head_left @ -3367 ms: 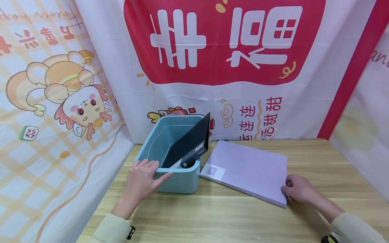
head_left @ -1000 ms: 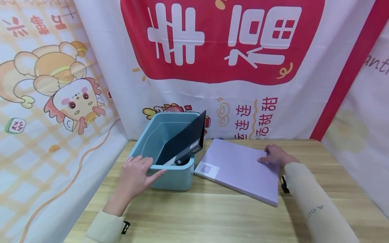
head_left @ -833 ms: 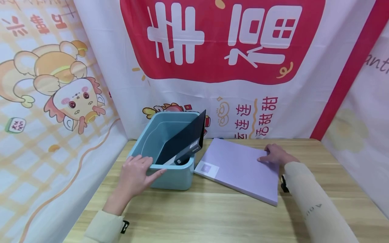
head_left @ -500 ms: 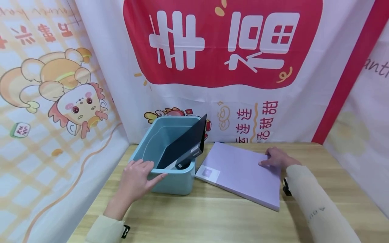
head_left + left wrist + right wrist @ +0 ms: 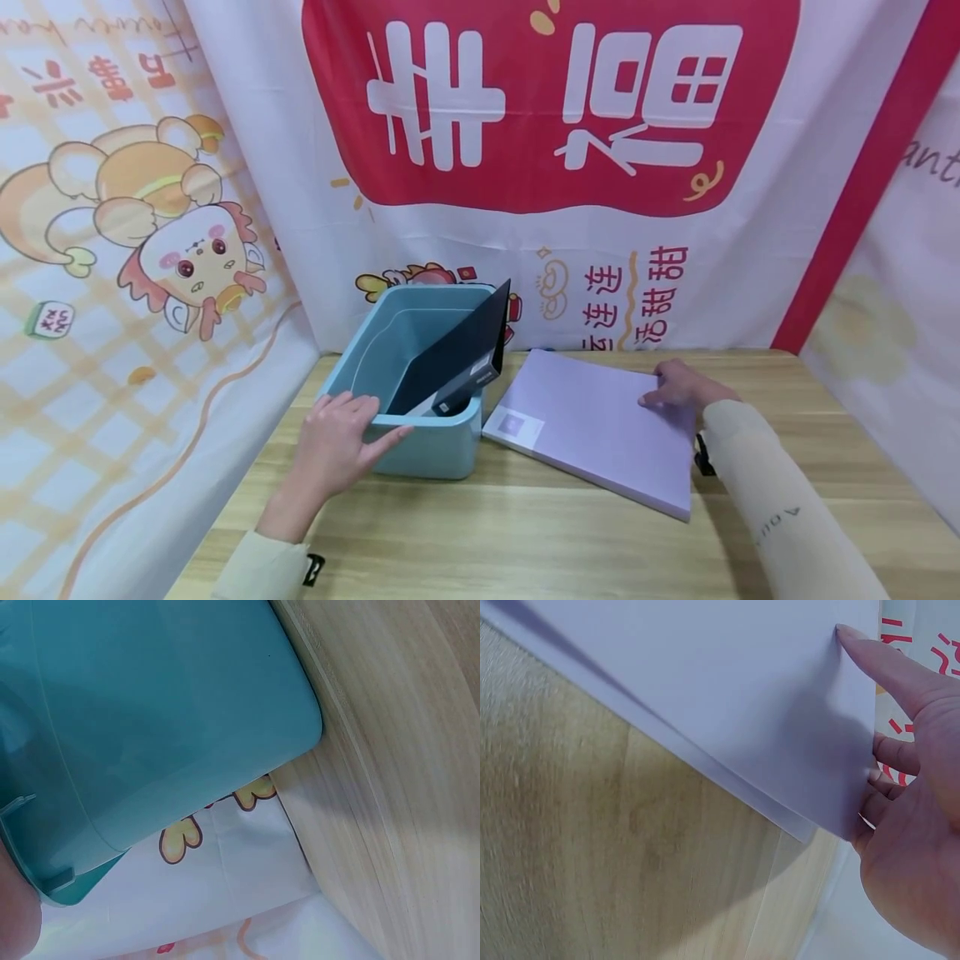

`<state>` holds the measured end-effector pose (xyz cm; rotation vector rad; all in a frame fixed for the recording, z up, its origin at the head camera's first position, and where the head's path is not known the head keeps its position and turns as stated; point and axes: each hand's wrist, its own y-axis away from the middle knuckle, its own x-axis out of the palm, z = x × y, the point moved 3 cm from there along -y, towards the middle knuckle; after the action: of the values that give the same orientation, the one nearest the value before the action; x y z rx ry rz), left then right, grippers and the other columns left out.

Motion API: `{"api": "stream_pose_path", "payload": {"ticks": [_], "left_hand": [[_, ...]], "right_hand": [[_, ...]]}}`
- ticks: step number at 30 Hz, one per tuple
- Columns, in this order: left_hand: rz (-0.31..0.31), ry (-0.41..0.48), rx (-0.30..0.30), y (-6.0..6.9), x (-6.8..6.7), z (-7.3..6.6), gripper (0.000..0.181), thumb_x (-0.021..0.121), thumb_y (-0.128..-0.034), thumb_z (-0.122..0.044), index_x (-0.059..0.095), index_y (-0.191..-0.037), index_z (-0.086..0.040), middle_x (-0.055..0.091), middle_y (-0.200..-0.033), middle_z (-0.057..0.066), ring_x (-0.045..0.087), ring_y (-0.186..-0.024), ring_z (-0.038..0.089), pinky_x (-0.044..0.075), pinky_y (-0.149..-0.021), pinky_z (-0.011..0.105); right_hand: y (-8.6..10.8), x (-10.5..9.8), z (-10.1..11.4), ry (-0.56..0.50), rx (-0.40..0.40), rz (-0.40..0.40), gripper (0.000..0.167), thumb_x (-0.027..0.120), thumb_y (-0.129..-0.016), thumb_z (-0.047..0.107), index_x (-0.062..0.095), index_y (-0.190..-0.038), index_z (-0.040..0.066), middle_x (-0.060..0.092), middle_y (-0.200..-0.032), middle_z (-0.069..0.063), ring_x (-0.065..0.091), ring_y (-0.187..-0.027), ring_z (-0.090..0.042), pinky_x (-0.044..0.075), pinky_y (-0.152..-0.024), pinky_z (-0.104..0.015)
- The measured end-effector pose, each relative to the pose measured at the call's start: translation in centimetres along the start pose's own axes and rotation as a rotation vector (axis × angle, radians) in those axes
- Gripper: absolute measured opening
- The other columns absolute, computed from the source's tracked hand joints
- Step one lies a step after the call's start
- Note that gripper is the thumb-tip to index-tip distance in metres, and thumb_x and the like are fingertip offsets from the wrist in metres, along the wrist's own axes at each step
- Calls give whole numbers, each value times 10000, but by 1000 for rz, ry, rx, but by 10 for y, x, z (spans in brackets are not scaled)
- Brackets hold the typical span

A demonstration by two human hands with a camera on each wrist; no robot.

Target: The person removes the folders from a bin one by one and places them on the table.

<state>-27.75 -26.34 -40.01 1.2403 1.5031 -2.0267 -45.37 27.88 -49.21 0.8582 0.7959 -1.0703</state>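
A lilac file folder (image 5: pixel 600 425) lies flat on the wooden table, with a pale label at its left corner. My right hand (image 5: pixel 678 385) grips its far right edge, the thumb on the cover and the other fingers at the edge. In the right wrist view, the folder's cover (image 5: pixel 727 697) stands slightly apart from the layer under it. To the left, a blue-green plastic bin (image 5: pixel 427 446) has a black file folder (image 5: pixel 457 350) leaning inside, its upper end above the rim. My left hand (image 5: pixel 337 437) holds the bin's near left rim, fingers over it and thumb along the front.
A white printed cloth (image 5: pixel 570 233) hangs directly behind the table (image 5: pixel 525 542). More printed cloth (image 5: pixel 225 417) hangs along the left side, and another sheet (image 5: pixel 892 350) hangs at the right.
Since the oldest frame, my right hand has gone from the lilac folder's near right corner to its far right edge. The left hand stays on the bin rim. The head view shifts slightly.
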Motion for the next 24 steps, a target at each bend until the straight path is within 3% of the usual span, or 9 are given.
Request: {"api": "stream_pose_path", "payload": {"ticks": [13, 24], "left_hand": [[10, -2, -3, 3, 1, -3, 538, 747, -841, -609, 394, -710, -225, 325, -625, -103, 327, -607, 131, 323, -632, 329], [23, -4, -17, 0, -2, 0, 546, 668, -878, -675, 406, -708, -227, 340, -625, -103, 341, -613, 132, 329, -637, 332]], "right_hand": [[2, 5, -6, -36, 65, 23, 681, 816, -846, 401, 544, -1273, -55, 631, -1157, -224, 599, -1110, -437, 459, -955, -622], [3, -1, 8, 15, 29, 10, 690, 835, -833, 322, 514, -1267, -108, 628, -1088, -215, 617, -1003, -364, 499, -898, -540]]}}
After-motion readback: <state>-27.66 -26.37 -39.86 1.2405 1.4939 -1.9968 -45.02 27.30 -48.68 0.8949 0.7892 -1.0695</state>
